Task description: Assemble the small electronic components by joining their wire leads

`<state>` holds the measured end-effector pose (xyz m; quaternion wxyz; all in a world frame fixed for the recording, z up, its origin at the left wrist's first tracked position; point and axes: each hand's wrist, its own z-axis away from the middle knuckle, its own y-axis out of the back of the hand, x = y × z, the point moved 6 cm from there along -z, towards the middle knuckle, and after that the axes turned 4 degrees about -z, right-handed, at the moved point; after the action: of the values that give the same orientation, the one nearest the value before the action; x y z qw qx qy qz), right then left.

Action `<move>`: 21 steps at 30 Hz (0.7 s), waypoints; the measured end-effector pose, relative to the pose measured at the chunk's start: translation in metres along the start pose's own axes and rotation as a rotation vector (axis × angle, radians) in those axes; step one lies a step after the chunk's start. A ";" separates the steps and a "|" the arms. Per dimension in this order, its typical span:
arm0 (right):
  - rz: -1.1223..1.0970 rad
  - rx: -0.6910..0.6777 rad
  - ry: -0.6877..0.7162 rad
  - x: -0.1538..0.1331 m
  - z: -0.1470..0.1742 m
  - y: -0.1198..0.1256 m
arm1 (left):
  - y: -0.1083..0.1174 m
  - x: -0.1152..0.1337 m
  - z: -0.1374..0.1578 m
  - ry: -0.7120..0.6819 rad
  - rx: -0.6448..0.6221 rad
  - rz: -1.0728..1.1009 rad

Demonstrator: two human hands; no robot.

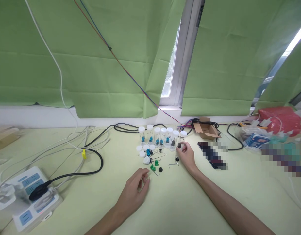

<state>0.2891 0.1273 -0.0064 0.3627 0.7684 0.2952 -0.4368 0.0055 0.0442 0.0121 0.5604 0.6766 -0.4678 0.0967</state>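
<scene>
My right hand has its fingers closed around the lower part of a clear vial with a white cap, at the right end of a row. A dark part shows inside that vial. The other upright capped vials stand to its left, several with blue parts and one with a dark part. My left hand rests on the table, loosely curled with thumb and fingers apart and nothing in it. Beyond its fingertips lie green parts, a black round part and thin bent metal rods.
Loose white caps lie before the row. A small open cardboard box and black cables sit behind on the right, near a dark phone. At left is a power strip with cords. Plastic bags lie far right.
</scene>
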 end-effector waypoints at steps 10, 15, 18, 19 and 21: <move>-0.023 -0.009 0.010 -0.002 0.002 -0.002 | 0.000 0.003 -0.002 -0.008 -0.021 -0.020; -0.031 0.038 -0.002 0.000 0.002 0.002 | 0.000 0.004 -0.001 -0.007 -0.018 -0.031; -0.036 0.073 -0.019 0.001 0.002 0.005 | 0.000 0.004 -0.001 0.001 -0.024 -0.032; -0.039 0.085 -0.024 0.001 0.002 0.006 | 0.000 0.004 -0.001 0.002 -0.025 -0.031; -0.047 0.109 -0.030 0.001 0.003 0.007 | 0.001 0.004 -0.001 0.003 -0.030 -0.029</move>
<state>0.2939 0.1210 -0.0060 0.3140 0.7733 0.2836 -0.4722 0.0077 0.0427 0.0157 0.5724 0.6747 -0.4586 0.0827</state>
